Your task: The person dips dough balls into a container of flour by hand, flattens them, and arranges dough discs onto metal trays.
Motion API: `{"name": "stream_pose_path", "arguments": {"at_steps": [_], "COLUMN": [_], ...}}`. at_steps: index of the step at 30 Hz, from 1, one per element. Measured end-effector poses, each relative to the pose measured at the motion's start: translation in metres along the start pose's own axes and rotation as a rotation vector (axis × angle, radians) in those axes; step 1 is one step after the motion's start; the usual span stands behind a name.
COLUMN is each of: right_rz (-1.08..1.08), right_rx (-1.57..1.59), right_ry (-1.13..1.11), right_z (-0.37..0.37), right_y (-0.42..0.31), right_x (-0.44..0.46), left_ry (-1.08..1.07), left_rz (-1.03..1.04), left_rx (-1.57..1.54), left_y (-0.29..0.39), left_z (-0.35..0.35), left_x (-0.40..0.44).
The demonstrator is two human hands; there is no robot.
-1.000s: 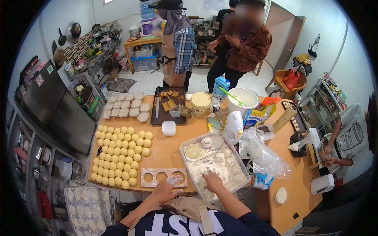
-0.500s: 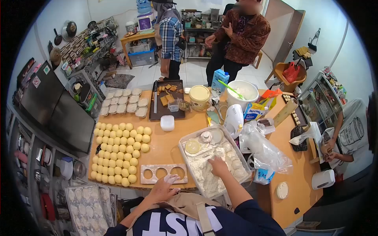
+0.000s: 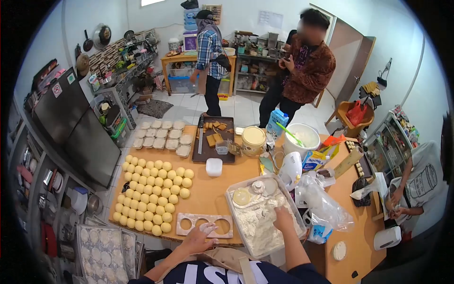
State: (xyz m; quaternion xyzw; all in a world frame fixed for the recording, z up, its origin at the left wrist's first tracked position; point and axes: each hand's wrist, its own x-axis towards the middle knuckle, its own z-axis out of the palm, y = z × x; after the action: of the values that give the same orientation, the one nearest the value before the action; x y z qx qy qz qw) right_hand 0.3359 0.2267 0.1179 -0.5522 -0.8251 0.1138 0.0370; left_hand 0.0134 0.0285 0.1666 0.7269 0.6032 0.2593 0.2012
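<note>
My left hand, flour on its fingertips, rests with fingers stretched out at the front edge of a floured mould board with three round holes. My right hand reaches into the right side of a rectangular tray of white flour, beside flour-coated pieces. Its fingertips are too obscured to tell whether they grip anything. Also in the tray are a round yellowish disc and a small flour-covered round object. Rows of yellow dough balls lie left of the board.
Behind the dough balls stand floured square pieces, a dark baking tray with a knife, and a tub. A hand mixer, white bucket and plastic bag crowd the right. Two people stand behind; another works at right.
My right hand has moved from the middle of the flour to the tray's right side, near the coated pieces. My left hand stays by the board. The view has tilted up.
</note>
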Motion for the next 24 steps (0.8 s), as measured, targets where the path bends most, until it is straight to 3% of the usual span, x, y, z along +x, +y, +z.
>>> {"name": "stream_pose_path", "arguments": {"at_steps": [7, 10, 16, 20, 24], "right_rz": [0.278, 0.172, -0.39, -0.614, -0.852], "right_rx": [0.168, 0.084, 0.247, 0.268, 0.3], "right_ry": [0.111, 0.204, 0.105, -0.37, -0.501], "right_z": [-0.006, -0.025, 0.008, 0.022, 0.07], "right_y": [0.01, -0.038, -0.209, -0.374, -0.501], "right_x": [0.017, 0.037, 0.112, 0.129, 0.151], "left_ry": [0.018, 0.025, 0.122, 0.185, 0.32], "left_rz": [-0.088, -0.15, -0.265, -0.469, -0.613], "left_rx": [0.015, 0.011, 0.111, 0.011, 0.049], "left_y": [-0.044, -0.065, -0.121, -0.142, -0.152], "left_z": [-0.029, -0.05, -0.084, -0.122, -0.139], "left_x": [-0.028, -0.045, -0.1, -0.152, -0.211]}}
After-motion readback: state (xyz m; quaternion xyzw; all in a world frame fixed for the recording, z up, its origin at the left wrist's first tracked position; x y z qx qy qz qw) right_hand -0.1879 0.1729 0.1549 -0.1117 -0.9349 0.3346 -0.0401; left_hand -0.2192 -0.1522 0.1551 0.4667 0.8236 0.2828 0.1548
